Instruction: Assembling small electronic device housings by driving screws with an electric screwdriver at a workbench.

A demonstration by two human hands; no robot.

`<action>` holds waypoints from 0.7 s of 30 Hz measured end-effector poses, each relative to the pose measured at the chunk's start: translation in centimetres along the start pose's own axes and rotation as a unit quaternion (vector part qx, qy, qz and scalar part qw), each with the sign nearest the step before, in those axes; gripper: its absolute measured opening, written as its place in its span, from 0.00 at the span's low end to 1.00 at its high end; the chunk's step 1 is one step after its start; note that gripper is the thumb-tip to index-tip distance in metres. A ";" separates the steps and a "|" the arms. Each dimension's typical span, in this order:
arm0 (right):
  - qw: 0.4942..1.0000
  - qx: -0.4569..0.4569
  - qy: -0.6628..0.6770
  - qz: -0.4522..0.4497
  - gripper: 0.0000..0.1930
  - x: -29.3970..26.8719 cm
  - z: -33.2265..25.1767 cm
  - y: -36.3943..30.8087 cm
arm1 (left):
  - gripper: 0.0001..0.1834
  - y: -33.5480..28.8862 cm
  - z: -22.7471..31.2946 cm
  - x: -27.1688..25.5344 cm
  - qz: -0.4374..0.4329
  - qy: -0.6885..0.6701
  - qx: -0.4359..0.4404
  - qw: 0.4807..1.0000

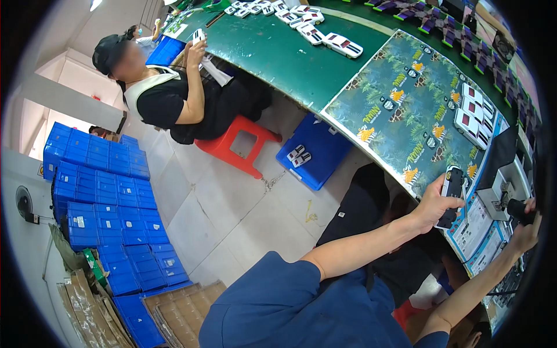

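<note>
My left hand point(430, 210) is closed round a toy car point(452, 188), with its black underside turned up, over the near edge of the patterned mat point(383, 104). My right hand point(527, 233), at the far right, has its fingers wrapped round a black cylindrical handle point(516, 210); what it belongs to cannot be made out. Just beyond that handle is a white open-topped box point(503, 188) with small parts in it. Several white toy cars with dark stripes point(473, 119) stand grouped on the right of the mat.
More white toy cars point(342, 45) line the green table point(267, 64). Past them runs a conveyor with purple-and-green holders point(426, 26). A co-worker point(168, 93) sits on a red stool point(235, 142) at the left. Blue bins point(104, 191) are stacked behind; a blue crate lid point(316, 151) lies on the floor.
</note>
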State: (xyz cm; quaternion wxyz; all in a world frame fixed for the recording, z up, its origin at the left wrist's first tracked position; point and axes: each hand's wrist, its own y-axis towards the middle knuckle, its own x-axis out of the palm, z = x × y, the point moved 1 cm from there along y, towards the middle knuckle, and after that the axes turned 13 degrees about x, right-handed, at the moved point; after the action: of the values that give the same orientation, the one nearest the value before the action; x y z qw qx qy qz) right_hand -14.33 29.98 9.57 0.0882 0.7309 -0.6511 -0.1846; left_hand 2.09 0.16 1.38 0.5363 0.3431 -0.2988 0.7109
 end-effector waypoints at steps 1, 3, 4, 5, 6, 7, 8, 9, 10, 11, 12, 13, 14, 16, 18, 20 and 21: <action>1.000 -0.001 0.002 0.013 0.08 0.3 -0.1 -0.3 | 0.23 -0.1 0.0 0.0 0.000 0.002 -0.003 1.000; 1.000 -0.001 0.008 0.028 0.07 1.0 -0.5 -0.8 | 0.23 -0.4 0.1 -0.2 -0.008 0.000 -0.009 1.000; 1.000 -0.003 0.008 0.031 0.07 1.1 -0.6 -0.8 | 0.23 -0.5 0.3 -0.1 -0.011 0.000 -0.010 1.000; 0.999 0.003 0.021 0.031 0.06 1.1 -0.6 -0.8 | 0.23 -0.7 0.4 0.0 -0.006 -0.002 -0.008 1.000; 0.999 0.010 0.034 0.031 0.06 1.0 -0.6 -0.9 | 0.23 -0.9 0.4 0.1 -0.001 -0.005 -0.007 1.000; 0.999 0.015 0.035 0.036 0.06 1.5 -1.5 -1.1 | 0.22 -0.8 0.2 0.1 -0.007 -0.004 -0.007 1.000; 0.998 0.006 0.063 0.025 0.06 1.0 -1.3 -1.0 | 0.22 -0.8 0.0 0.0 -0.011 -0.006 -0.009 1.000; 0.996 -0.003 0.087 0.016 0.07 0.2 -0.8 -0.8 | 0.22 -0.6 -0.5 -0.1 -0.017 -0.009 -0.014 1.000; 0.997 0.004 0.062 0.035 0.07 -1.8 -0.5 -0.6 | 0.20 -0.5 -0.5 0.8 -0.012 -0.009 -0.029 0.999; 0.990 0.022 0.140 -0.015 0.06 -3.7 -0.1 -0.1 | 0.20 0.0 -1.2 1.0 -0.012 0.010 -0.028 0.999; 0.975 0.046 0.209 -0.057 0.07 -6.0 -0.1 0.2 | 0.22 0.3 -1.3 0.8 -0.014 0.018 -0.013 1.000; 0.984 0.013 0.177 0.023 0.10 -1.0 -1.4 0.0 | 0.22 0.3 -0.8 0.0 0.000 0.059 0.001 0.998; 0.985 0.029 0.171 -0.001 0.12 3.2 -3.6 0.1 | 0.21 0.0 0.4 0.0 0.028 0.013 0.001 1.000; 0.991 -0.122 -0.041 0.023 0.14 6.5 -5.0 -0.1 | 0.19 0.5 1.3 -1.1 -0.009 0.043 -0.046 0.998; 0.978 -0.003 0.108 0.177 0.09 13.5 -9.0 -1.0 | 0.21 0.2 1.8 -2.3 0.015 0.062 -0.006 0.998; 0.976 -0.029 0.126 0.172 0.09 12.1 -9.8 -1.6 | 0.23 0.1 0.7 -1.6 -0.011 0.037 -0.031 0.999; 0.979 -0.028 0.102 0.172 0.09 11.1 -9.9 -1.9 | 0.23 0.1 0.0 -1.3 -0.023 0.030 -0.037 0.999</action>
State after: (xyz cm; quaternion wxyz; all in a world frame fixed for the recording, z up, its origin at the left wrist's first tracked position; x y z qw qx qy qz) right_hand -7.84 18.19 16.25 0.2048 0.6199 -0.7495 -0.1095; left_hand 2.20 -0.60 0.37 0.5738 0.3077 -0.3008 0.6968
